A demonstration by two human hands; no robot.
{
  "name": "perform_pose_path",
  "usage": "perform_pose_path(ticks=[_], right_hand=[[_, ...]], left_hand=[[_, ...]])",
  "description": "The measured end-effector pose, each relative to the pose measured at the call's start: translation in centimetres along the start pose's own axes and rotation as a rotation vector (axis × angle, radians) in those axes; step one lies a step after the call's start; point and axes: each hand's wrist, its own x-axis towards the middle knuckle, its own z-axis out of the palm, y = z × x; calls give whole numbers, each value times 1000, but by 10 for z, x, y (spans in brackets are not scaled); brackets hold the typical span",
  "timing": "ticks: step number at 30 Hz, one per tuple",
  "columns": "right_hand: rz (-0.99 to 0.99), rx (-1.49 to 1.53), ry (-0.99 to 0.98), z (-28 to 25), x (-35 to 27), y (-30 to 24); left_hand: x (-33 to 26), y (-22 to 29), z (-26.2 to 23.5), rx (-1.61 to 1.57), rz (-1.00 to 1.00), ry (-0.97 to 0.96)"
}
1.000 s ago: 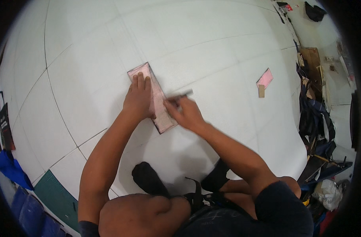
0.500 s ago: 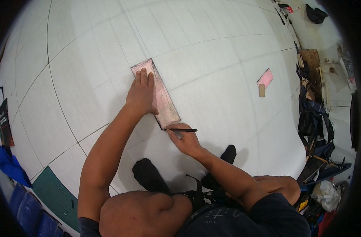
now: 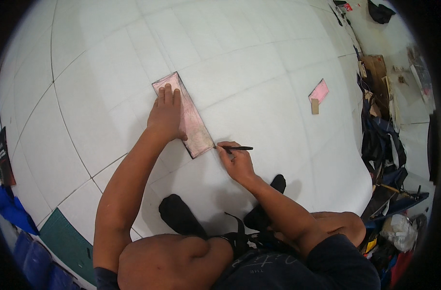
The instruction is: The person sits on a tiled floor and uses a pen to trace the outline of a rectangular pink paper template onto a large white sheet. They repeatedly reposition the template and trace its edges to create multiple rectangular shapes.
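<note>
A long pink rectangular template (image 3: 196, 130) with dark edges lies flat on a wide white sheet (image 3: 259, 106). Across its upper part my left hand (image 3: 166, 113) presses down, fingers stretched out flat. My right hand (image 3: 238, 162) pinches a black pen (image 3: 241, 148), whose tip sits at the template's lower right corner. Faint ruled lines run over the sheet above the template. Off to the right rest a smaller pink piece (image 3: 319, 90) and a small brown piece (image 3: 315, 107) that overlaps its lower end.
Bags and clutter (image 3: 382, 140) line the right wall, with a clear plastic bag (image 3: 400, 234) lower down. A green mat (image 3: 68, 244), a blue cloth (image 3: 14, 210) and a black bag (image 3: 4, 159) are at the left. My feet in black socks (image 3: 179, 212) rest on the sheet.
My right hand and the pen have moved right and slightly up, from the template's bottom edge to its lower right corner. My left hand still holds the template flat.
</note>
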Motion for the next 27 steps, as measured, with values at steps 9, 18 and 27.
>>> perform_pose_path(ticks=[9, 18, 27], right_hand=[[57, -66, 18, 1, -2, -16], [-478, -446, -35, 23, -13, -26], [-521, -65, 95, 36, 1, -37]], left_hand=[[-2, -2, 2, -24, 20, 36], [1, 0, 1, -9, 13, 13], [-8, -14, 13, -139, 53, 143]])
